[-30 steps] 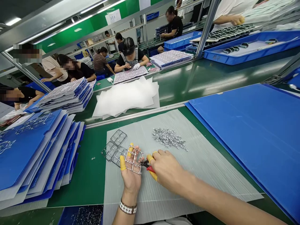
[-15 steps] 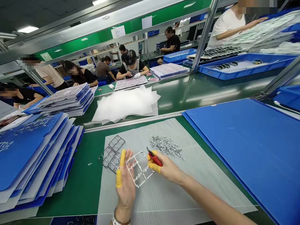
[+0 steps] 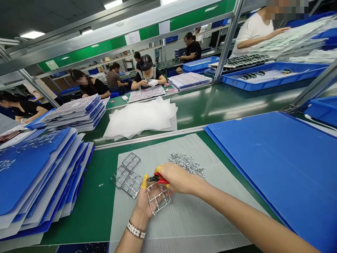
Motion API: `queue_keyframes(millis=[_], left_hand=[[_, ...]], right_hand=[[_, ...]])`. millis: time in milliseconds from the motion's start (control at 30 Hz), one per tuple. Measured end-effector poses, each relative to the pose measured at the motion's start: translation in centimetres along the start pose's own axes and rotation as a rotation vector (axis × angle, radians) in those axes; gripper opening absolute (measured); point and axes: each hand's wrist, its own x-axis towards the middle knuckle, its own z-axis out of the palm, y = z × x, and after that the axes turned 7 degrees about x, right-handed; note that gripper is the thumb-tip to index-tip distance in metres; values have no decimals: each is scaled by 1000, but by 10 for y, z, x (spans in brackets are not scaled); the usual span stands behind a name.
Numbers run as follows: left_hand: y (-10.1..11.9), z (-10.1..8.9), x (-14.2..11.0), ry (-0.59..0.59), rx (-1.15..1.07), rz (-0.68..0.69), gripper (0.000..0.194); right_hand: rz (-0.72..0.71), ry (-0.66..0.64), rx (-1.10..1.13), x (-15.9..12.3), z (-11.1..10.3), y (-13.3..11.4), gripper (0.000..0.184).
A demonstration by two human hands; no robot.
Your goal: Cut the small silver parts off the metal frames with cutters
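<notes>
My left hand, with yellow finger cots, is closed on a silvery rectangular sprue frame that has small chromed parts on its inner bars. In my right hand are red-handled nippers, their dark jaws at the frame's upper left edge near my left fingertips. Whether the blades touch a bar is too small to tell. Several similar frames lie on the translucent sheet left of my hands. Behind my right hand is a heap of small shiny parts, partly covered by that hand.
Blue and white sheets are stacked on the left. Large blue boards lie on the right. Beyond the bench edge are white foam sheets, a blue tray and a slanted metal post. Several co-workers sit across the bench.
The nippers have moved left and come to the frame's upper edge. My left hand has turned and its fingers have closed from a flat, open pose; the frame has shifted slightly.
</notes>
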Motion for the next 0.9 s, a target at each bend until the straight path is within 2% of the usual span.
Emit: queue_keyframes(millis=[133, 233, 467, 633, 700, 767, 900], left_hand=[[-14, -3, -1, 118, -202, 75, 44], [-21, -2, 0, 176, -287, 62, 43], [-29, 0, 2, 306, -272, 58, 39], [-29, 3, 8, 411, -282, 115, 31], [-29, 2, 10, 414, -298, 136, 29], [-29, 0, 11, 398, -292, 139, 31], [-31, -3, 12, 364, -264, 118, 40]], right_hand=[[164, 159, 56, -11, 24, 6, 18], [234, 197, 140, -16, 41, 10, 17], [112, 89, 352, -13, 62, 15, 24], [180, 208, 345, -2, 75, 17, 31], [157, 229, 372, -4, 74, 18, 33], [92, 176, 419, -10, 67, 20, 31], [-7, -37, 441, -23, 52, 17, 19]])
